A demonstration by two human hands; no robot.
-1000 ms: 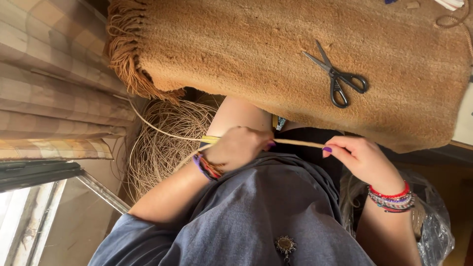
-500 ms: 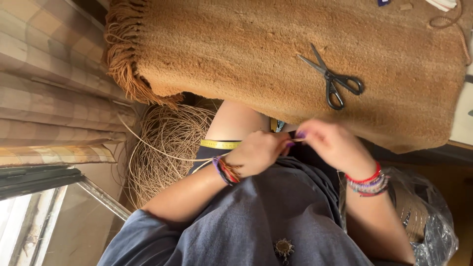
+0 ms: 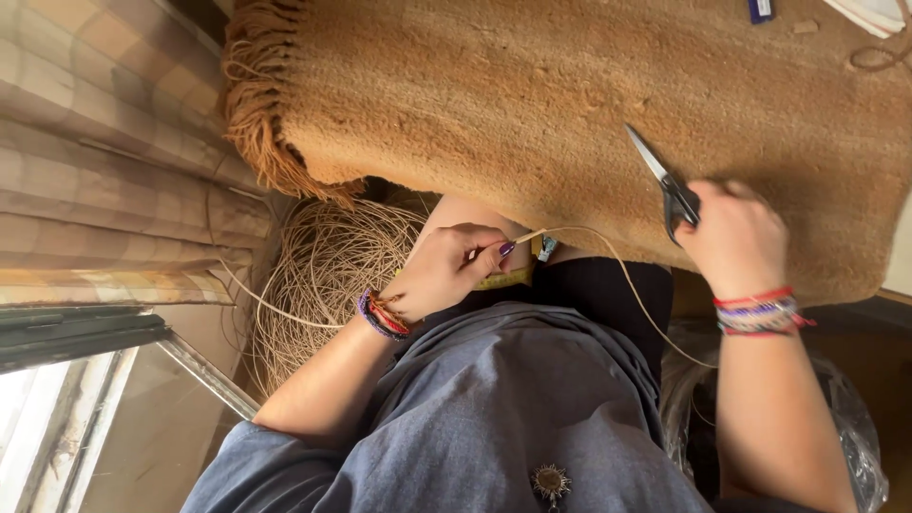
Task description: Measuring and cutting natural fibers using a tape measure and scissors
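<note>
1. While the left hand [image 3: 446,271] rests on the lap, its fingers are pinched together on a thin tan cord [image 3: 622,275].
2. That cord starts at the left fingertips, makes a small arch toward the brown mat [image 3: 532,104], then drops down and to the right, near the clear plastic bag [image 3: 860,446].
3. Its long way runs from the left hand down to the lower right.
4. Over on the right, the right hand [image 3: 736,228] is closed on the dark handles of the scissors [image 3: 665,180].
5. These scissors lie on the mat, and their long way is slanted.
6. Their silver blades point up and to the left, and look shut.
7. Both wrists wear bright bead bracelets: purple and red ones [image 3: 380,313] on the left, red, blue and white ones [image 3: 760,313] on the right.
8. Just left of the left hand, a big round coil of the same tan cord [image 3: 318,275] sits down low, under the fringed edge of the mat.
9. Far up at the top edge, a small blue package [image 3: 760,9] lies on the mat; it is cut off by the picture edge.
10. Next to it, at the top right corner, is something white [image 3: 879,14], too cut off to tell what it is.
11. At the left side hangs a checked curtain [image 3: 104,142] in tan and cream.
12. Near the bottom, a small round metal brooch [image 3: 551,482] is pinned on the blue-grey cloth [image 3: 494,418].
</note>
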